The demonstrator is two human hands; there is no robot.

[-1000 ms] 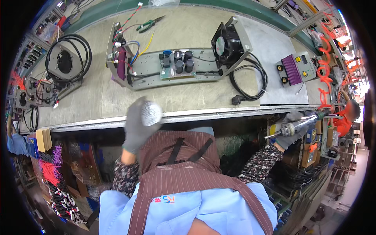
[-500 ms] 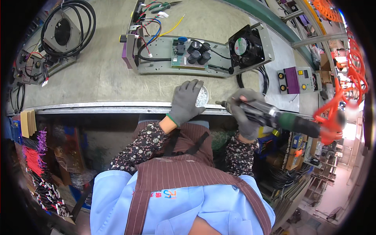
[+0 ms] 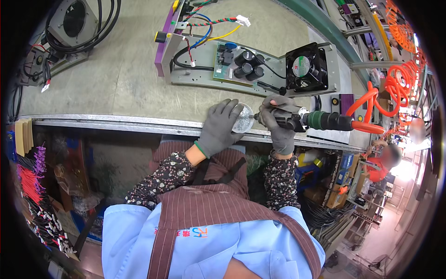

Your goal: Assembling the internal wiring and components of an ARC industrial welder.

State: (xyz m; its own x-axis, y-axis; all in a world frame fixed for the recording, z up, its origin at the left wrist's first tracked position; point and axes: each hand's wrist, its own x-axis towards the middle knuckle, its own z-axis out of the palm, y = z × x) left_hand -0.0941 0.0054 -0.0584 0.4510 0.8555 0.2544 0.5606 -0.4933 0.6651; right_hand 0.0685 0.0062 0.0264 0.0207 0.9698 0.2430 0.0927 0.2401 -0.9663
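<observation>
My left hand (image 3: 220,124), in a grey glove, curls round the near-left side of a small white dish (image 3: 244,122) of small shiny metal pieces, likely screws. In my gloved right hand (image 3: 278,128) is a black air screwdriver (image 3: 290,122) lying almost level. Its bit points left and reaches the dish's right rim; whether it touches a piece cannot be told. Behind both hands sits an open grey metal chassis (image 3: 195,78) with a purple front panel (image 3: 162,51), a circuit board (image 3: 223,69) with black capacitors, and a black fan (image 3: 306,67) at its right end.
An orange coiled air hose (image 3: 371,104) runs from the screwdriver to the right. Another fan unit (image 3: 72,21) with thick black cable is at the far left. A metal strip (image 3: 116,122) edges the bench. Wire bundles (image 3: 32,181) hang at the lower left. Another person in red is far right.
My right hand has brought the screwdriver left, its bit now at the dish. My left hand stays on the dish. The whole view has shifted slightly.
</observation>
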